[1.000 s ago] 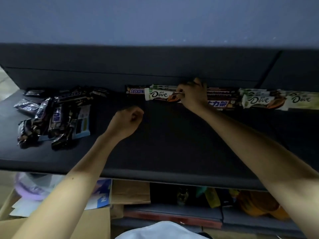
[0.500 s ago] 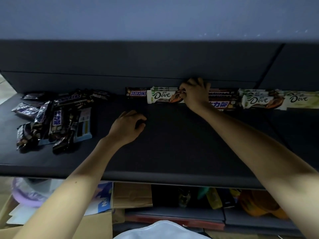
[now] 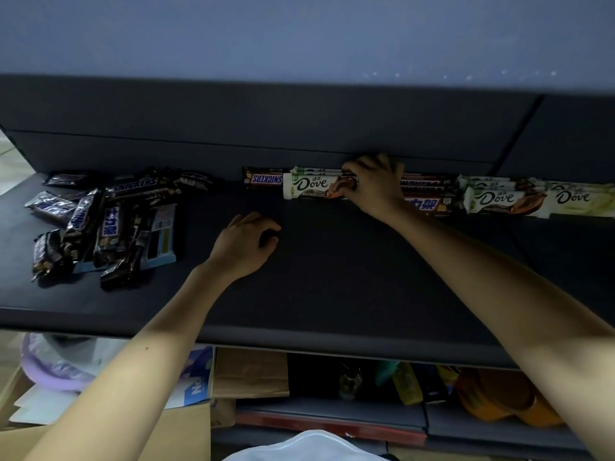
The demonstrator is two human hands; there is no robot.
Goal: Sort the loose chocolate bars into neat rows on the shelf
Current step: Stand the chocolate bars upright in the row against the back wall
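Your right fingers (image 3: 358,168) curl round the right end of a Dove bar (image 3: 311,187) and pinch it, with the right hand (image 3: 374,186) reaching to the back of the shelf (image 3: 332,281). That bar lies flat with its long axis running left to right along the back wall. Its label faces up, and its free end points left, away from your fingers. A Snickers bar (image 3: 264,178) lies just behind its left end, also lengthwise, with the print upside down to you. To the right of your wrist lie a row of Snickers bars (image 3: 427,194) and then a row of Dove bars (image 3: 492,198), all lying the same way. Your left hand (image 3: 244,242) rests on the shelf in front of the held bar and apart from it, fingers loosely curled on nothing. Well to its left lies the loose pile (image 3: 106,224) of bars, pointing every way
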